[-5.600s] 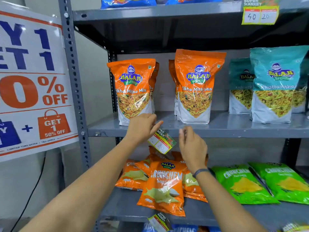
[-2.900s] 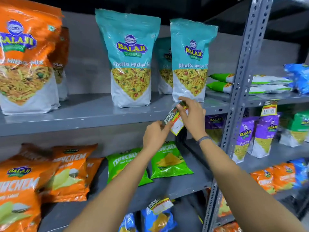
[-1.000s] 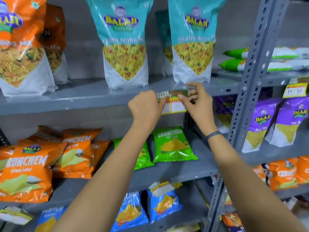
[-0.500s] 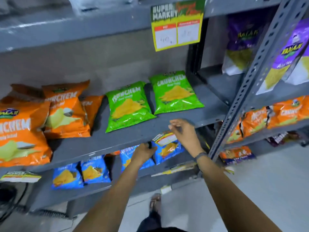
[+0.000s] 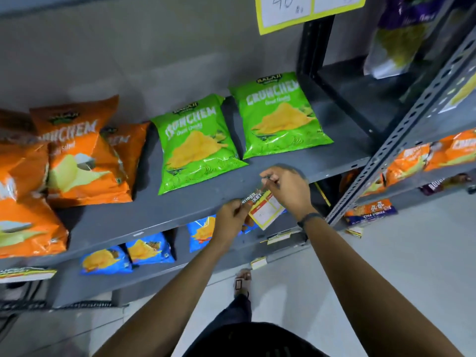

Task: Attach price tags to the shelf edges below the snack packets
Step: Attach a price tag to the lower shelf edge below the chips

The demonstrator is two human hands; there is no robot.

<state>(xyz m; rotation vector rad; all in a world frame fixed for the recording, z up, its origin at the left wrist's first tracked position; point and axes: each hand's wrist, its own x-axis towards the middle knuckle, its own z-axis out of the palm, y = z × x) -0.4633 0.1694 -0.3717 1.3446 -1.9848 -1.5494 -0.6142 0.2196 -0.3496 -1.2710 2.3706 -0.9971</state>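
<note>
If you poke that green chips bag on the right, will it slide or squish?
The right green Crunchem packet looks puffed and glossy, so it would probably squish slightly and slide easily. It lies flat on the shelf, so it is unlikely to tip.

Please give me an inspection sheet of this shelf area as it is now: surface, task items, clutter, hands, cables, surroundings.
Surface: grey metal shelf, front edge below the green packets bare.
Job's things: price tag held tilted at the shelf edge, not yet stuck flat; two green packets lying above it; another yellow tag hangs from the shelf above.
Clutter: orange packets overlapping at left; blue packets on the shelf below.
Grippers: left hand pinches the tag's left end; right hand grips its top.
Cables: dark cables on the floor, lower left.
Surroundings: perforated upright, pale floor.
</note>
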